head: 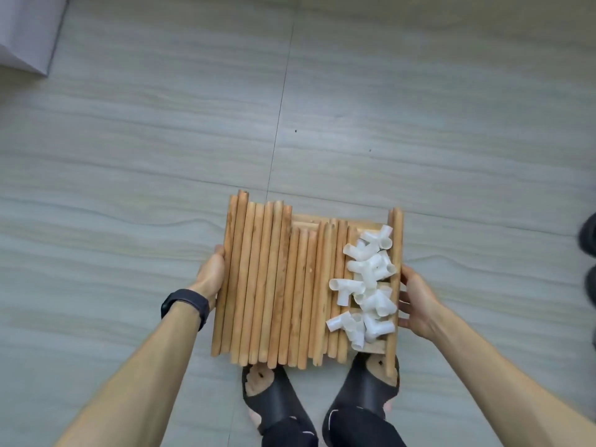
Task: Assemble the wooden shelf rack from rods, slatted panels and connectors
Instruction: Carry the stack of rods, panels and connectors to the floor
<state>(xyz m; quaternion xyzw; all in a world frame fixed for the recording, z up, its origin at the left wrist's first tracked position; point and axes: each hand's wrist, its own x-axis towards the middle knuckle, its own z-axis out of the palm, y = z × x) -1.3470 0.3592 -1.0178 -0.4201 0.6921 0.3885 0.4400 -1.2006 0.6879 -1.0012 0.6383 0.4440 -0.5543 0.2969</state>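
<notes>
Both forearms reach in from the bottom edge, the left one wearing a black wristband (185, 306). The left hand (211, 274) clasps the left edge of the slatted panels (309, 219). Its thumb lies along the outermost rod, and its fingers go under the load, out of sight. The right hand (417, 301) holds the opposite edge with fingers curled in against the side. How far they reach beneath cannot be told.

Between the hands, the panels are held roughly level and are almost wholly covered, with only a strip of pale wood showing at the far end. How many are stacked is hard to make out. The rods (267, 279) lie side by side across the top, from the left hand towards the right. One more rod sits just beside the right hand's fingers. A heap of white connectors (367, 285) is piled between that rod and the rest.

Below the load, black slides (274, 398) are partly hidden by its near end. Beyond the hands spreads the grey tiled floor (387, 124). Far off past the left hand a white object (25, 33) is cut off by the corner. Dark shapes (588, 237) beyond the right hand are cropped by the edge and cannot be identified.
</notes>
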